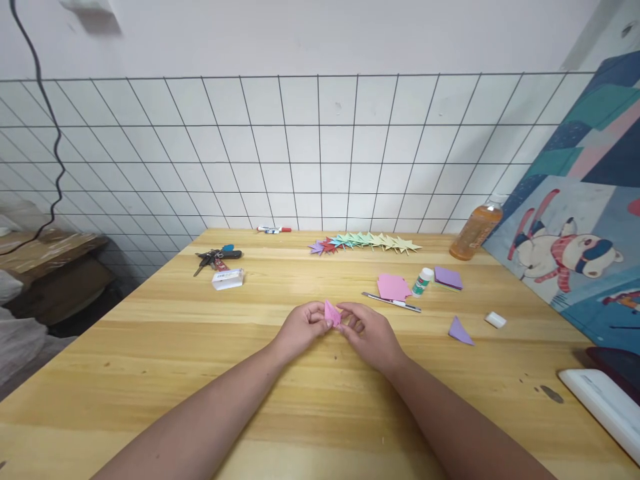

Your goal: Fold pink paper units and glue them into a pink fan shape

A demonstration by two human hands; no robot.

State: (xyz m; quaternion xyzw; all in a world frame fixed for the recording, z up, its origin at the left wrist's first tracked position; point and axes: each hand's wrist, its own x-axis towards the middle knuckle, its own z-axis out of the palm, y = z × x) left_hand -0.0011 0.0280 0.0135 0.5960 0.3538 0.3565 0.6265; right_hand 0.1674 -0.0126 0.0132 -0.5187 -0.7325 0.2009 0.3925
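Observation:
Between my two hands, above the near middle of the wooden table [200, 373], is a small folded piece of pink paper [332, 313]. My left hand [306, 328] pinches its left side between thumb and fingers. From the other side, the thumb and fingertips of my right hand [369, 333] close on its right edge. Just beyond my right hand lie a craft knife [392, 303] and a stack of pink paper with notched corners [394, 287]. A glue stick [423, 282] stands beside that stack.
A row of folded paper pieces [365, 242] lies along the back, near a marker [274, 230]. Keys [217, 257] and a small white box [228, 279] are at left. Purple sheets [448, 278], a folded purple triangle [460, 331], an eraser [495, 320] and a bottle [477, 228] occupy the right.

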